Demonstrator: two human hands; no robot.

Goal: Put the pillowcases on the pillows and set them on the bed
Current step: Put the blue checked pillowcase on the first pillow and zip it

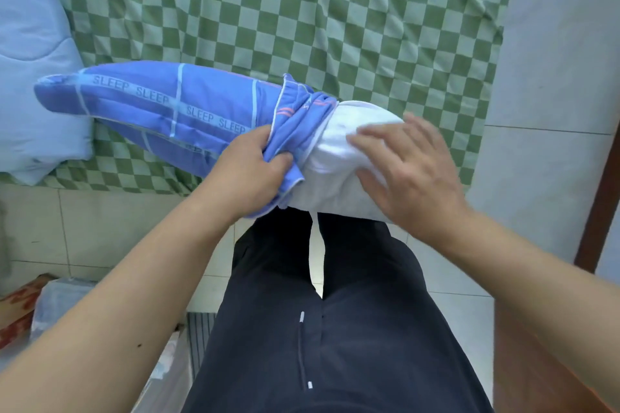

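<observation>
Bed (302, 10): green checked sheet, tiled floor (100, 228). Left hand (248, 168) grips pillowcase (167, 104); right hand (409, 171) flat on pillow (335, 151).

The blue pillowcase (161, 104) has one word on it that can be read: "SLEEP". It is printed in pale letters along a stripe that runs down the length of the pillowcase, and it comes again and again in a row. About four or five of them can be read. No other words or numbers can be read.
</observation>
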